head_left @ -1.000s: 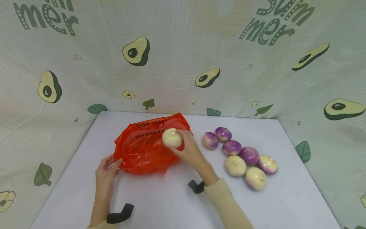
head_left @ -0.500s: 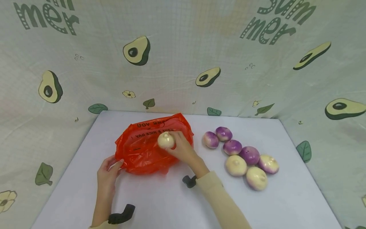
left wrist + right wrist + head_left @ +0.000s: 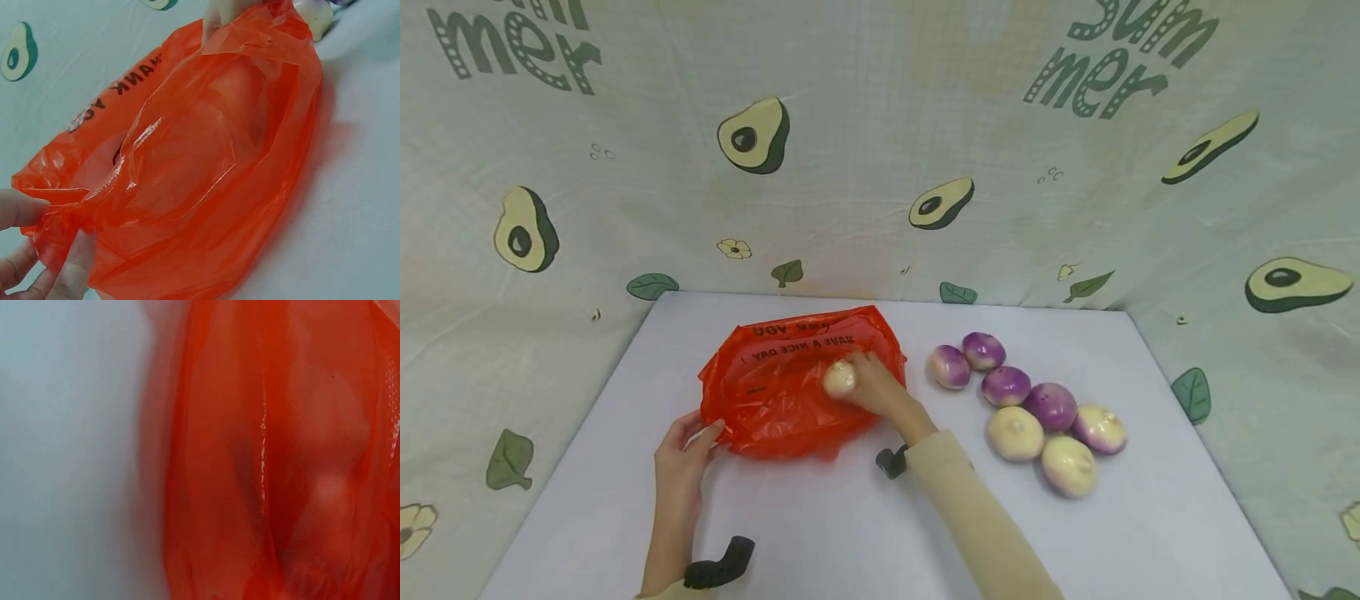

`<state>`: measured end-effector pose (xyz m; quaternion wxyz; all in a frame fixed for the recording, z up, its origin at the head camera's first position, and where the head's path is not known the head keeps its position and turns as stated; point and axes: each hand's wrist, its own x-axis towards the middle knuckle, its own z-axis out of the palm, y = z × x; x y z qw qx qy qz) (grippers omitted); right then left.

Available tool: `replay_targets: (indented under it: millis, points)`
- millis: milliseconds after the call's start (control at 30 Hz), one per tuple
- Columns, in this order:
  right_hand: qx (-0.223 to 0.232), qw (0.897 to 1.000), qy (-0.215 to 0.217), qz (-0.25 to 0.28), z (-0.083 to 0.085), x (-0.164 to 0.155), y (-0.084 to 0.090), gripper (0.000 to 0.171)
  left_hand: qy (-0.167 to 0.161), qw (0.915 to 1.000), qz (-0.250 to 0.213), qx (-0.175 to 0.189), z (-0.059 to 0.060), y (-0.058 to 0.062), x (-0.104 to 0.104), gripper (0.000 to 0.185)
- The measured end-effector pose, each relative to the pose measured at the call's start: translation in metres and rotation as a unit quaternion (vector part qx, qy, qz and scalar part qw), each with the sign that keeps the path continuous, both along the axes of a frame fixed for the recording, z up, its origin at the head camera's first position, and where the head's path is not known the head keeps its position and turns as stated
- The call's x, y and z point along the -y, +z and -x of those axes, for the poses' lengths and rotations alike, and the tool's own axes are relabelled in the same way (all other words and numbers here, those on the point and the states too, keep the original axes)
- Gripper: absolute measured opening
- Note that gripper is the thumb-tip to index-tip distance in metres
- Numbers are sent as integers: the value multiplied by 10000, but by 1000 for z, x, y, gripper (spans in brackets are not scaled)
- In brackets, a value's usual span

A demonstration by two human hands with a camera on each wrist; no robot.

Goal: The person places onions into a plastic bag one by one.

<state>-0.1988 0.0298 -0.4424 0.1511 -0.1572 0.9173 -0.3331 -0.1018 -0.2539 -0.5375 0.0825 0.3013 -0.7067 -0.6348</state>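
Note:
A thin red plastic bag [image 3: 775,421] with printed black lettering lies on the white table, its mouth spread wide. At its near left edge, my left hand [image 3: 682,454] pinches the rim between thumb and fingers; the left wrist view shows the plastic [image 3: 187,169] bunched there. My right hand [image 3: 876,387] reaches into the bag's mouth from the right, holding a pale, round turnip [image 3: 839,379]. In the right wrist view, red film [image 3: 300,425] covers much of the picture, and the turnip and fingers are only vague shapes behind it.
Right of the bag lie several purple-and-white turnips [image 3: 1051,407] in a loose cluster, the nearer ones [image 3: 1069,467] mostly white. A patterned cloth [image 3: 850,125] with avocados and leaves hangs behind the table and at both sides.
The right hand has lowered the turnip from above the bag's mouth down into it. The left hand keeps its pinch on the rim, and the other turnips stay put.

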Motion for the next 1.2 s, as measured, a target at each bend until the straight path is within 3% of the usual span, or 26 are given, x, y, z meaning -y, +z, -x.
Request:
replay_targets:
  millis: [67,133,233,300,367,500,600,767,933,1200]
  points:
    - [36,9999,9,-120,1,2,-1,65,-126,9998,-40,-113,-4,8,-3,63]
    - [69,9997,9,-254,1,4,0,66,-232,9997,-14,4,-11,33,-13,61]
    - [59,9985,35,-539,2,6,1,66,-233,9997,2,11,-13,41,-16,62]
    - [109,9975,17,-693,3,7,2,67,-171,9998,48,89,-11,36,-14,62]
    - [174,9969,-11,-767,3,6,3,68,-63,10000,60,-35,-4,11,-4,64]
    - [318,9962,-100,-808,2,6,5,69,28,10000,45,-25,0,-3,3,63]
    - [250,9955,-77,-912,2,5,8,65,-42,10000,65,4,-4,5,1,64]
    - [7,9947,-86,-1029,2,2,20,57,-249,9996,111,-56,-14,38,-11,64]
    - [-144,9982,-159,-564,-5,-8,39,52,-196,9998,-8,-85,-18,55,-18,61]
    - [-623,9960,-290,575,-26,-31,55,40,-80,9997,-196,104,-18,61,-19,61]
